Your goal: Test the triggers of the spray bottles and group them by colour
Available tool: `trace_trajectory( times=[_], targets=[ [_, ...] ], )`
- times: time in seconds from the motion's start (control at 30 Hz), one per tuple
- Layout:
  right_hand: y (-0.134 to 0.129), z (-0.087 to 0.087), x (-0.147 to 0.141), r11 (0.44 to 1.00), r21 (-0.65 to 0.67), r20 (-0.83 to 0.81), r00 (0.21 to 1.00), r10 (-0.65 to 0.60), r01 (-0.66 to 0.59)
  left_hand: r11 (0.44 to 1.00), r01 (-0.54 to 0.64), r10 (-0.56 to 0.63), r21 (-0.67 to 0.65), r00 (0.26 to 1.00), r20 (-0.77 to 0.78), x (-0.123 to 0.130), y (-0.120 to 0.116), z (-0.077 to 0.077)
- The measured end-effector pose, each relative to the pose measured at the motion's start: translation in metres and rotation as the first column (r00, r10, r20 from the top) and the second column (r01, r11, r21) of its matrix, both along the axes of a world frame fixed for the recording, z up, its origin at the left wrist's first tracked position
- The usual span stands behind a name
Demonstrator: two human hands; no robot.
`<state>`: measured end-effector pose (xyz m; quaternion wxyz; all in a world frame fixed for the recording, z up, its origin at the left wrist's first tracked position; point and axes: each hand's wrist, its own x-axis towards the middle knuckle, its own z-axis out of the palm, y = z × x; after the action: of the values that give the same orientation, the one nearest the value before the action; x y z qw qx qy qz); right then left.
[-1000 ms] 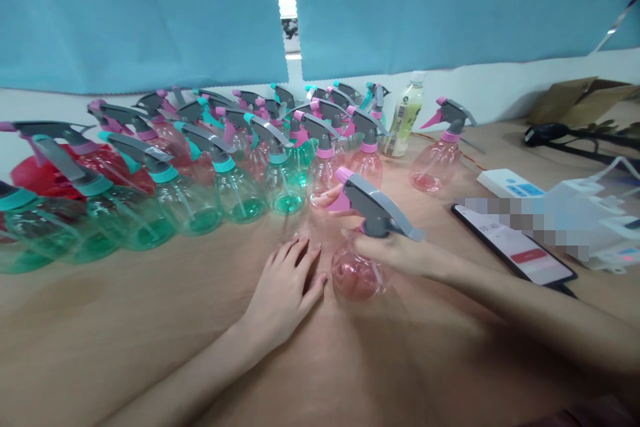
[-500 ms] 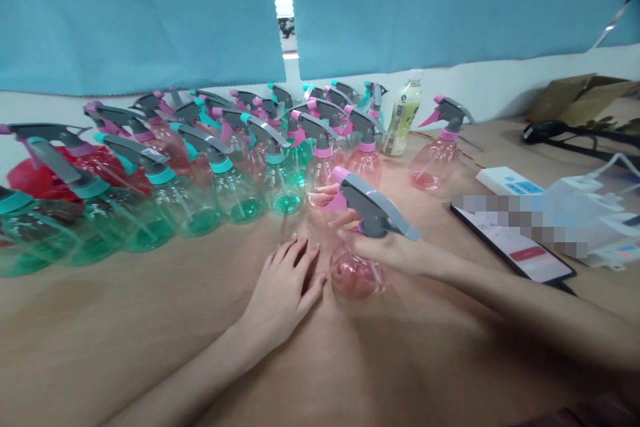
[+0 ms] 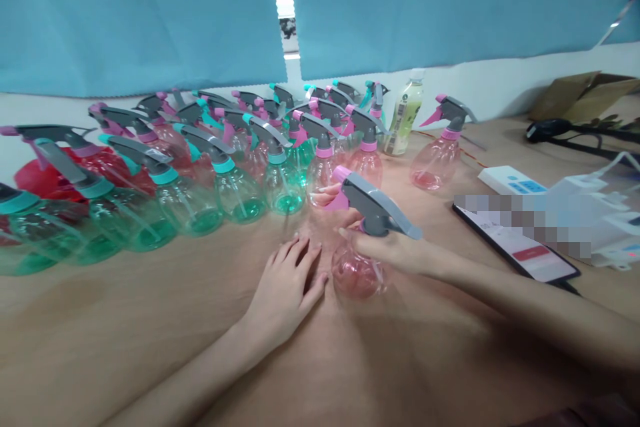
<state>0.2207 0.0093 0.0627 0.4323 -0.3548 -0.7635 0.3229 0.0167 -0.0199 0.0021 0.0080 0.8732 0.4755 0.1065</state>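
A pink see-through spray bottle with a grey and pink trigger head stands upright before me. My right hand is wrapped round its neck, below the trigger head; some of the fingers are hidden behind it. Just left of the bottle, my left hand lies flat on the wooden table, fingers spread, holding nothing. Beyond my hands stand several more spray bottles in rows, among them a green one and a pink one. Another pink spray bottle stands apart at the back right.
A drink bottle with a green label stands against the wall behind the rows. On the right lie a phone, a white power strip with chargers and cables, black-framed glasses and a cardboard box. Blue cloth covers the wall.
The whole view has shifted very slightly. Both hands keep their places, and the right one still grips the pink spray bottle.
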Motion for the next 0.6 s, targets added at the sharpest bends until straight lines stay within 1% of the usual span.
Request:
trace_trajectory(
  times=[0.3,0.4,0.6],
  targets=[
    [-0.0009,0.0004,-0.0001,1.0,-0.027,0.009,1.0,-0.011,0.011,1.0,0.0,0.0,0.002,1.0,-0.015,0.0006,0.0002,0.0002],
    [-0.0014,0.0018,0.0,1.0,-0.018,0.011,1.0,0.013,-0.013,1.0,0.005,-0.005,0.012,1.0,-0.011,-0.0002,0.0001,-0.0003],
    [-0.0011,0.004,-0.0007,1.0,0.023,-0.009,1.0,0.021,-0.021,1.0,0.009,-0.009,0.02,1.0,-0.002,-0.0013,-0.0005,-0.0016]
  ],
)
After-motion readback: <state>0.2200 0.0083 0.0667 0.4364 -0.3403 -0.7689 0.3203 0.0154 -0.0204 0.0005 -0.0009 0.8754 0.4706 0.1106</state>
